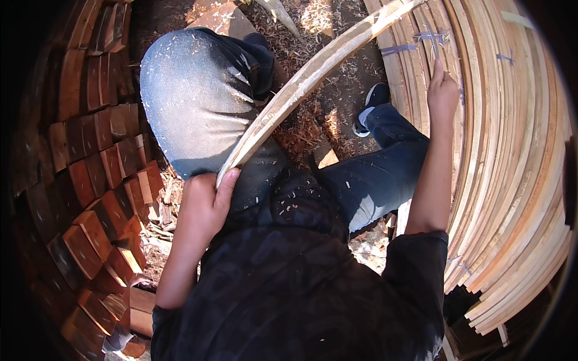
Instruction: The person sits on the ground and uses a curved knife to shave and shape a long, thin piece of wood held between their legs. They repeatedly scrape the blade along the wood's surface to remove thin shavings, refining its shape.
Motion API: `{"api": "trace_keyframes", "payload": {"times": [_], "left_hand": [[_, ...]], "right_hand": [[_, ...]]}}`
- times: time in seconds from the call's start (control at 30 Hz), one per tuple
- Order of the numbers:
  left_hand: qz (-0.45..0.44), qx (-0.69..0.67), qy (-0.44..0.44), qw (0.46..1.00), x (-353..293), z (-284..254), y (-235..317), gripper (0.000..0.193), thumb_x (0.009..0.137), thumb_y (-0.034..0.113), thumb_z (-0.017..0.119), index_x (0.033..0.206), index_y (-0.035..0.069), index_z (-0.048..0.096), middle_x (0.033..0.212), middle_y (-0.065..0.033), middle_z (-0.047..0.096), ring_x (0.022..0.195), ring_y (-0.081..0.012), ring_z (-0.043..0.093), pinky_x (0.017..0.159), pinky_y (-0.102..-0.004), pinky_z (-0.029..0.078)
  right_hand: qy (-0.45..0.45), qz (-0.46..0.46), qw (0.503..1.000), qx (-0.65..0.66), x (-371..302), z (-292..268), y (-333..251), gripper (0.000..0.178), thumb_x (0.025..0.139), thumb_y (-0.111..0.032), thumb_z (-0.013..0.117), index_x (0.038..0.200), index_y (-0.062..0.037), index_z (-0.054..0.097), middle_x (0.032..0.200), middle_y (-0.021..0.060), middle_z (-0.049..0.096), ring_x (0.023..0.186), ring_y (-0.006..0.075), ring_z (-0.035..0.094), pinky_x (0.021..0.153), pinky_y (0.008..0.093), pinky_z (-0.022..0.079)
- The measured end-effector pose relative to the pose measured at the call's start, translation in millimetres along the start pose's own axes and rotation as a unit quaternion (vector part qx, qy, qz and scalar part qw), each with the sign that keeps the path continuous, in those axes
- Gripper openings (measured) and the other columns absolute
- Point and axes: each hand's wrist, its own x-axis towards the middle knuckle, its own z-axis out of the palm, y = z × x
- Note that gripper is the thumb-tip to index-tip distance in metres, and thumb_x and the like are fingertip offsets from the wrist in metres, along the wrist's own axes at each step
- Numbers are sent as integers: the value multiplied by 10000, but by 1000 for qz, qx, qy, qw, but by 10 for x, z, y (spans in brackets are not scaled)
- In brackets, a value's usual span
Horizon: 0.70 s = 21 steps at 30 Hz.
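Note:
A long, pale, rough-faced wooden pole (301,84) slants from my lap up to the far right, passing over my raised left knee. My left hand (208,195) is closed round its near end, thumb along the top. Off to the right, my right hand (442,93) is wrapped round the handle of a knife (435,45). Its thin blade points away from me and is apart from the pole, above the stacked strips. The exact blade shape is hard to make out.
Light wooden strips (481,150), bundled with purple ties (399,49), stand stacked along my right. Reddish-brown wood blocks (90,237) are piled on the left. Shavings (295,135) litter the ground between my legs. A pale pointed piece of wood (280,15) lies ahead.

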Motion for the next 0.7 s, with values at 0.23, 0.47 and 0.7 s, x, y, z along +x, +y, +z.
{"api": "trace_keyframes", "payload": {"times": [0.23, 0.47, 0.7], "left_hand": [[-28, -14, -33, 999, 3, -53, 44, 545, 955, 376, 517, 648, -65, 606, 553, -223, 556, 544, -379, 587, 558, -437, 450], [-21, 19, -13, 999, 5, -25, 77, 563, 959, 393, 503, 641, -59, 610, 550, -200, 568, 539, -336, 597, 557, -417, 451], [-11, 33, 2, 999, 0, -27, 21, 581, 959, 415, 493, 633, -51, 610, 552, -200, 570, 546, -339, 598, 559, -417, 449]], "right_hand": [[-38, 50, 980, 188, -554, 11, 90, 556, 963, -427, 505, 718, 66, 582, 554, 185, 481, 529, 216, 439, 555, 394, 400], [-9, -250, 961, 120, -938, -170, -982, 433, 874, -422, 656, 681, -50, 546, 530, 107, 556, 461, 252, 589, 468, 354, 471], [-7, 87, 996, -30, 305, -2, 866, 664, 963, -527, 402, 749, 54, 642, 677, 242, 618, 730, 369, 630, 694, 458, 464]]}}
